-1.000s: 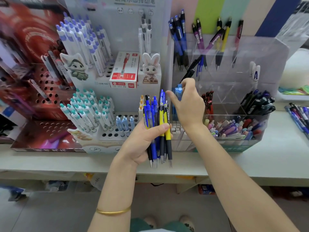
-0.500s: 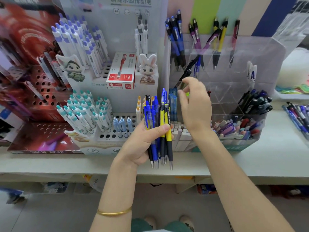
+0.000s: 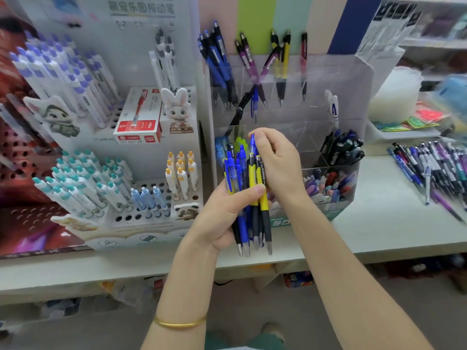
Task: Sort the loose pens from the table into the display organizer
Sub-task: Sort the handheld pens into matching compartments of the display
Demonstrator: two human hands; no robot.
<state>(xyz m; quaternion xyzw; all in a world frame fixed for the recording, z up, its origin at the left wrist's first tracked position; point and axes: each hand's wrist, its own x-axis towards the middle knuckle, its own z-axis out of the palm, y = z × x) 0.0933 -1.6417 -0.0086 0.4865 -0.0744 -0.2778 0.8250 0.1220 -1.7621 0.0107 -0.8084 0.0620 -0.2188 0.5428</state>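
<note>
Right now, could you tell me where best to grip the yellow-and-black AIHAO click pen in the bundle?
I'd pinch the yellow-and-black AIHAO pen by its clip end from above: it stands tip-down, and the left hand grips its middle with the other pens.

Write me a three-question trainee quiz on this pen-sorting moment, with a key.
1. True or false: the left hand grips a bundle of pens.
2. The pinched pen in the right hand is: A red, B blue, C green.
3. Fill in: the loose pens lie to the ____ of the clear organizer.
Key: 1 true; 2 B; 3 right.
</note>
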